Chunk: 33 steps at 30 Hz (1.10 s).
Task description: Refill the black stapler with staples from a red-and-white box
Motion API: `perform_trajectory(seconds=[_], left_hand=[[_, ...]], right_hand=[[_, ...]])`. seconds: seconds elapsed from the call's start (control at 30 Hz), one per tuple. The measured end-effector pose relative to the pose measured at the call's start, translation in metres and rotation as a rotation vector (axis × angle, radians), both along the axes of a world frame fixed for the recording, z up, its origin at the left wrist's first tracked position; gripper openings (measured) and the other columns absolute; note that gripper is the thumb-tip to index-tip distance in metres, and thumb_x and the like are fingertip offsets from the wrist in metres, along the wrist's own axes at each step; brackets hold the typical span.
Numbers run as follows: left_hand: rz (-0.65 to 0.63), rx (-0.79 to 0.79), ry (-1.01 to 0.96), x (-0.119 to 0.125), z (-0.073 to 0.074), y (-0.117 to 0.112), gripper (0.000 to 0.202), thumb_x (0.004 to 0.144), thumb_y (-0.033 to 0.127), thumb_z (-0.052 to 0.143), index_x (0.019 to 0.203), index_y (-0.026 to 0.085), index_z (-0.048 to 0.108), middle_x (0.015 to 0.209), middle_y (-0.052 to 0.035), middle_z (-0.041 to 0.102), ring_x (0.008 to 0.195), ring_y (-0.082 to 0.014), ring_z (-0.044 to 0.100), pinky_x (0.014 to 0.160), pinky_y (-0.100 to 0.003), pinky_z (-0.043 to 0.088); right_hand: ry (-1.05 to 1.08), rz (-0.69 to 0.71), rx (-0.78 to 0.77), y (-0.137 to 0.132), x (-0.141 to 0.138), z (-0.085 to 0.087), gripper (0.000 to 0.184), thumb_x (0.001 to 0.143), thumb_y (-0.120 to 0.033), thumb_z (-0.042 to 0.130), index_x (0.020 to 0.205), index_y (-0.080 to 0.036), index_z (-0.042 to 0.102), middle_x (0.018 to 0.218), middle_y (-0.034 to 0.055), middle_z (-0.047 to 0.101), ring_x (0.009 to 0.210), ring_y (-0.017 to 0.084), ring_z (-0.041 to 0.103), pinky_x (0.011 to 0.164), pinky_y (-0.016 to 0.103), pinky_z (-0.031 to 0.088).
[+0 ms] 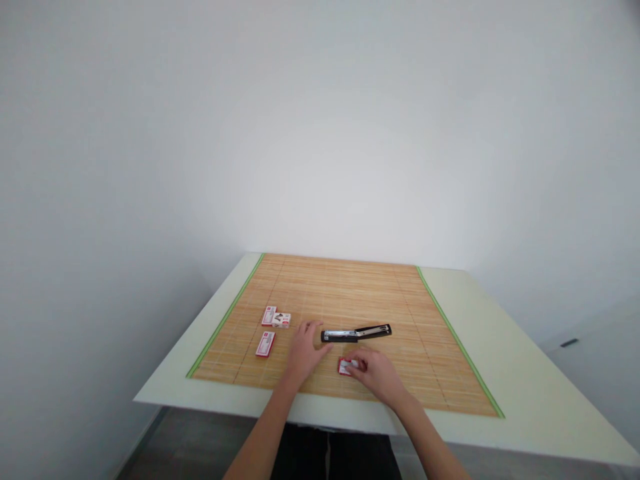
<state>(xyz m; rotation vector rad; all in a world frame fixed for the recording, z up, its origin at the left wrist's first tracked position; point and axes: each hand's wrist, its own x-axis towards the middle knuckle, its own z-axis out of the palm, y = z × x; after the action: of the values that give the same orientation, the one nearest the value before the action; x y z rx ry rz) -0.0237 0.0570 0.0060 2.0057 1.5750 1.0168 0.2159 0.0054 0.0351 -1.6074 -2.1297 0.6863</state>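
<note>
A black stapler (340, 336) lies unfolded on the bamboo mat, its silvery magazine showing. My left hand (303, 348) rests at the stapler's left end, thumb and fingers spread with nothing between them. Just in front of the stapler is a small red and white staple box (343, 366). My right hand (376, 372) has its thumb and fingers closed at the right side of this box, where a pale piece shows between the fingertips. Whether that piece is part of the box or its contents, I cannot tell.
Left of my hands lie a red and white box (265, 344), another similar box (269, 315) and a whiter box (281, 321) touching it. The green-edged bamboo mat (345, 287) covers the middle of a white table (480, 320). Walls stand behind and beside it.
</note>
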Motion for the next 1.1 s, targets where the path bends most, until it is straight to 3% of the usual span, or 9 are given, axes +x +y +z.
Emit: perform_trajectory(seconds=[0.13, 0.33, 0.57, 0.83, 1.1], left_hand=[[-0.156, -0.071, 0.090, 0.002, 0.000, 0.014, 0.035, 0.081, 0.040, 0.078, 0.113, 0.027, 0.071, 0.122, -0.0046, 0.064, 0.119, -0.0269, 0.052, 0.103, -0.041, 0.038], [-0.250, -0.084, 0.114, 0.007, -0.002, -0.006, 0.032, 0.084, 0.048, 0.076, 0.111, 0.032, 0.073, 0.117, -0.0021, 0.067, 0.114, -0.0262, 0.052, 0.100, -0.040, 0.035], [-0.247, -0.102, 0.107, 0.013, 0.001, -0.017, 0.032, 0.083, 0.048, 0.077, 0.113, 0.036, 0.073, 0.115, -0.0009, 0.067, 0.113, -0.0267, 0.052, 0.099, -0.042, 0.035], [-0.246, -0.095, 0.103, 0.012, 0.001, -0.016, 0.033, 0.083, 0.048, 0.077, 0.113, 0.036, 0.073, 0.115, -0.0012, 0.067, 0.112, -0.0272, 0.052, 0.098, -0.043, 0.036], [-0.238, -0.069, 0.097, 0.011, -0.001, -0.016, 0.032, 0.080, 0.044, 0.081, 0.109, 0.036, 0.073, 0.114, 0.0004, 0.068, 0.112, -0.0264, 0.052, 0.098, -0.042, 0.035]], right_hand=[[-0.050, -0.002, -0.010, 0.004, -0.004, 0.003, 0.018, 0.088, -0.038, 0.068, 0.099, -0.028, 0.077, 0.078, 0.0004, 0.069, 0.071, 0.017, 0.059, 0.064, 0.027, 0.034], [0.023, -0.046, 0.059, 0.016, -0.002, 0.010, 0.028, 0.094, -0.045, 0.060, 0.106, -0.025, 0.077, 0.073, 0.0001, 0.067, 0.067, 0.017, 0.058, 0.064, 0.027, 0.036], [-0.023, 0.063, 0.036, 0.032, -0.014, 0.010, 0.023, 0.091, -0.043, 0.066, 0.101, -0.027, 0.078, 0.073, -0.0001, 0.067, 0.070, 0.016, 0.058, 0.067, 0.026, 0.036], [-0.006, 0.043, 0.029, 0.034, -0.012, 0.003, 0.025, 0.092, -0.045, 0.064, 0.102, -0.026, 0.077, 0.072, -0.0003, 0.064, 0.068, 0.016, 0.055, 0.066, 0.025, 0.035], [-0.014, 0.062, 0.049, 0.033, -0.011, 0.008, 0.023, 0.092, -0.043, 0.063, 0.100, -0.026, 0.077, 0.072, -0.0005, 0.064, 0.069, 0.016, 0.056, 0.067, 0.026, 0.036]])
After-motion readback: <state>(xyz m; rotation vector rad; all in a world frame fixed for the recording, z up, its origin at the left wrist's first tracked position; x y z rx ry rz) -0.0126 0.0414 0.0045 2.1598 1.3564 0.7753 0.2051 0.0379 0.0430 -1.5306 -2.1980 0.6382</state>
